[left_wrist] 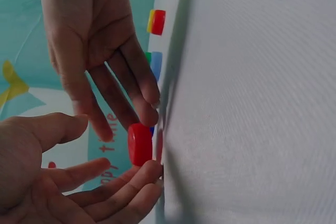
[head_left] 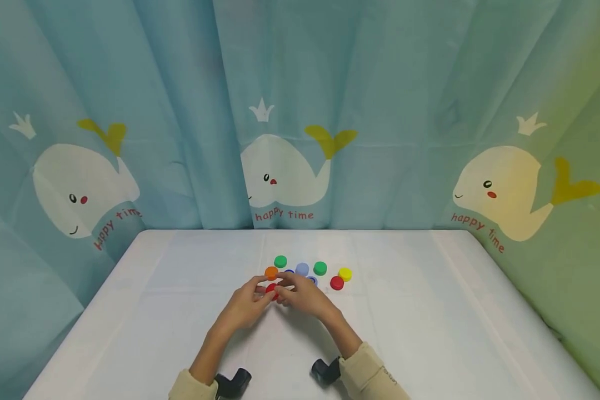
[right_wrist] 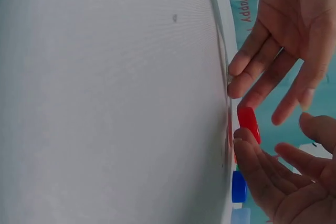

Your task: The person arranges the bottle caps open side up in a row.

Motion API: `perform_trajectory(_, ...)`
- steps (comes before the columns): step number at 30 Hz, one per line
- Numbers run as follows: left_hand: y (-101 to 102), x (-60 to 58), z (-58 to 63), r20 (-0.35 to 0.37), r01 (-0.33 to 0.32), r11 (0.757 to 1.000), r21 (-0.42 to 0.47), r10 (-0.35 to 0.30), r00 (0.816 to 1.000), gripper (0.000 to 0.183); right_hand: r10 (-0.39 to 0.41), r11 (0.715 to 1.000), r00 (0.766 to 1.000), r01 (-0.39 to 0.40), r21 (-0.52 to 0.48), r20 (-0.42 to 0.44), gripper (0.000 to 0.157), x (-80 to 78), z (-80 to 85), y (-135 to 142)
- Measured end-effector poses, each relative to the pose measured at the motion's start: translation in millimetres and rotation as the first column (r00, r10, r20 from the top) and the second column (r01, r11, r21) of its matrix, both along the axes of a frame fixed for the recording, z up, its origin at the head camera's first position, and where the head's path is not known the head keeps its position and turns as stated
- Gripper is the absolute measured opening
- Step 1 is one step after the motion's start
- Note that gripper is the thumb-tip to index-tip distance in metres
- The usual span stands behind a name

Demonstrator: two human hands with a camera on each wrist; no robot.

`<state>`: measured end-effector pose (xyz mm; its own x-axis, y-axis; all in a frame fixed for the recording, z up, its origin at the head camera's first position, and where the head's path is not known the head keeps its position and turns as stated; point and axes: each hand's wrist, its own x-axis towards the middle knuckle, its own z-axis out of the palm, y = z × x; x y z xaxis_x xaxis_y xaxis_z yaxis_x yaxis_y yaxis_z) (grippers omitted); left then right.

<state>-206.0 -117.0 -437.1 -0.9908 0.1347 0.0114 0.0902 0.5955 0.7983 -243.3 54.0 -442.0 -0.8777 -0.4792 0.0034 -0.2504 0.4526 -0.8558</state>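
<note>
A red bottle cap (head_left: 272, 289) is between the fingertips of both hands, close over the table. From its left side, the left hand (head_left: 245, 306) touches it with outstretched, slightly bent fingers. The right hand (head_left: 306, 295) faces it from the other side, its fingertips right at the cap's edge. In the left wrist view, the same red cap (left_wrist: 140, 144) stands on edge between the two hands' fingers, thumbs raised clear of it. The right wrist view also has the red cap (right_wrist: 249, 124) at the fingertips. Just beyond the hands lies an orange cap (head_left: 271, 273).
Several more caps lie behind the hands: green ones (head_left: 280, 261), a light blue one (head_left: 302, 269), a yellow one (head_left: 345, 274) and another red one (head_left: 337, 283). Blue caps are partly covered by the right hand. A curtain with whales (head_left: 285, 172) hangs behind the white table (head_left: 430, 311).
</note>
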Motion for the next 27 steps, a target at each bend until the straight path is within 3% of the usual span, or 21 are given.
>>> perform_trajectory(6,2,-0.9,1.0,-0.039,-0.001,0.999,0.047,0.002,0.999,0.042,-0.016,1.000,1.000,0.016,-0.018,0.014,0.041,0.0,2.6,-1)
perform_trajectory(12,2,-2.1,-1.1,-0.103,-0.056,0.996,0.069,0.063,0.993,0.035,-0.018,1.000,1.000,0.018,-0.005,-0.014,0.039,2.0,6.0,-2)
perform_trajectory(17,3,-3.7,-2.1,-0.183,-0.132,0.987,0.095,0.148,0.972,0.030,-0.022,1.000,0.996,0.022,-0.003,-0.087,0.039,4.9,10.8,-3)
perform_trajectory(23,2,-4.4,0.9,-0.227,-0.197,0.969,0.151,0.228,0.947,0.029,-0.031,0.999,0.981,0.027,-0.024,-0.193,0.035,10.7,19.3,-7)
perform_trajectory(27,2,-4.3,4.0,-0.232,-0.193,0.958,0.210,0.241,0.943,0.025,-0.042,0.997,0.986,0.031,-0.073,-0.161,0.032,13.1,23.0,-7)
